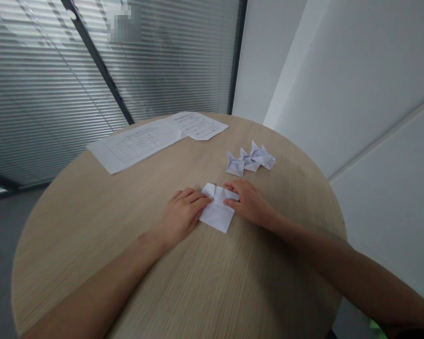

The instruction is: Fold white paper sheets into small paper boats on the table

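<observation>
1. While my two hands come together near the middle of the frame, a folded white paper [217, 217] lies between them, a little below centre, on the round wooden table [198, 292]
2. My left hand [182, 212] reaches in from the lower left of the frame; its fingers lie close together and gently bent, with the tips on the paper's left side, and I cannot tell whether they grip it or only press it down
3. My right hand [250, 202] reaches in from the lower right; I pinch the paper's right edge, thumb on the near side and fingers on the far side
4. A small flap shows at the paper's top left, and its lowest corner points toward the bottom of the frame
5. Right of centre, just above my right hand, a row of folded paper shapes [250, 161] with pointed tips sits close together, apart from my fingers
6. In the upper middle, printed sheets [137, 143] lie near the table's far edge, their text too small to read
7. Blinds [183, 61] fill the upper left; a pale wall [367, 94] fills the upper right
</observation>
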Tool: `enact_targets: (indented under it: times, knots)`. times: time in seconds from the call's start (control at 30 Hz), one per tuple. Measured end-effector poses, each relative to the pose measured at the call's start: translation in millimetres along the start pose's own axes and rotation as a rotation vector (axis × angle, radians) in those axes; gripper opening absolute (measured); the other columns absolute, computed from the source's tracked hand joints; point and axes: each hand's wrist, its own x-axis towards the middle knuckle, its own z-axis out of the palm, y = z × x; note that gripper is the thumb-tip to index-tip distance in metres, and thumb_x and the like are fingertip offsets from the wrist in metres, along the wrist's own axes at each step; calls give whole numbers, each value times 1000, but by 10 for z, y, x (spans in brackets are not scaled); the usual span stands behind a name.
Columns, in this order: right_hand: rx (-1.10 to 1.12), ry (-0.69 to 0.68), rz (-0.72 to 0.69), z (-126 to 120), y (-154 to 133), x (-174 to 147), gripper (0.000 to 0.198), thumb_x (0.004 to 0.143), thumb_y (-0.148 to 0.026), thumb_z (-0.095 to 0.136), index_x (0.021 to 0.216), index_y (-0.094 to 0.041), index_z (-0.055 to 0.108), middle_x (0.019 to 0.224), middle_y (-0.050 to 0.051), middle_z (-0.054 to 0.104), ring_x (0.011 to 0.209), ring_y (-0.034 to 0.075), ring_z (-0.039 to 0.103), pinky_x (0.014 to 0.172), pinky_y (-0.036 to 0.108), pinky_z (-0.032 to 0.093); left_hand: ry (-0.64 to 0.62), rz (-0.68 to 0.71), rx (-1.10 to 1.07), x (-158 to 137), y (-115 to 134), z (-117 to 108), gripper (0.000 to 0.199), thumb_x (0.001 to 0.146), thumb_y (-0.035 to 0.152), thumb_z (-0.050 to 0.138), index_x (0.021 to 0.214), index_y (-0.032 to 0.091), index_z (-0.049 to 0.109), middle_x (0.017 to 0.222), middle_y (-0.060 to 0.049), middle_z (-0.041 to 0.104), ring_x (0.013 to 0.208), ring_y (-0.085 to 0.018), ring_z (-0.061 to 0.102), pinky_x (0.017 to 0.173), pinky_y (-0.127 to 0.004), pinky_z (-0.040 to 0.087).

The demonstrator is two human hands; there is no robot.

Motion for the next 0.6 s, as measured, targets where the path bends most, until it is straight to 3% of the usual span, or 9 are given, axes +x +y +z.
enact_targets:
  times: [0.1, 0.17, 0.23, 0.33, 0.4, 0.6]
  knots:
    - [76, 13, 41, 2, -9, 6, 47, 76, -12, 72, 121, -16, 60, 103, 8, 67, 95, 21, 61, 88, 38, 46, 88, -128, 18, 3, -3, 25, 35, 92, 23, 54, 126, 17, 58, 118, -14, 66, 105, -28, 59, 90, -48, 49]
    - [79, 31, 19, 3, -16, 8, 35, 75, -11, 72, 109, -17, 65, 98, 6, 68, 92, 21, 61, 86, 37, 46, 139, -231, 33, 7, -18, 32, 50, 88, 28, 61, 136, 14, 49, 123, -16, 62, 110, -30, 57, 93, -49, 48]
    - [34, 49, -25, 0, -19, 5, 16, 75, -11, 72, 89, -17, 67, 90, 5, 67, 89, 21, 60, 85, 37, 45, 152, -269, 37, 9, -38, 20, 53, 85, 31, 66, 132, 12, 51, 120, -16, 63, 108, -31, 57, 92, -49, 48]
    - [-35, 60, -73, -27, -25, -14, 9, 77, -11, 71, 76, -18, 65, 83, 5, 65, 87, 21, 57, 83, 36, 43, 93, -190, 27, 9, -53, -26, 18, 88, 31, 64, 97, 16, 67, 93, -10, 69, 89, -26, 59, 80, -41, 49]
    - [-76, 41, -118, -51, -41, -40, 8, 77, -12, 69, 79, -18, 65, 85, 6, 64, 89, 22, 56, 84, 36, 43, 68, -127, 43, 6, -42, -57, 20, 91, 30, 58, 78, 17, 66, 77, -6, 66, 77, -22, 57, 72, -37, 47]
    - [-92, 86, -186, -29, -125, -113, 31, 74, -41, 79, 90, -18, 66, 91, 7, 67, 90, 24, 58, 86, 39, 44, 89, -14, 172, -4, 18, -79, 25, 95, 26, 50, 75, 18, 64, 72, -6, 63, 74, -22, 55, 67, -36, 44]
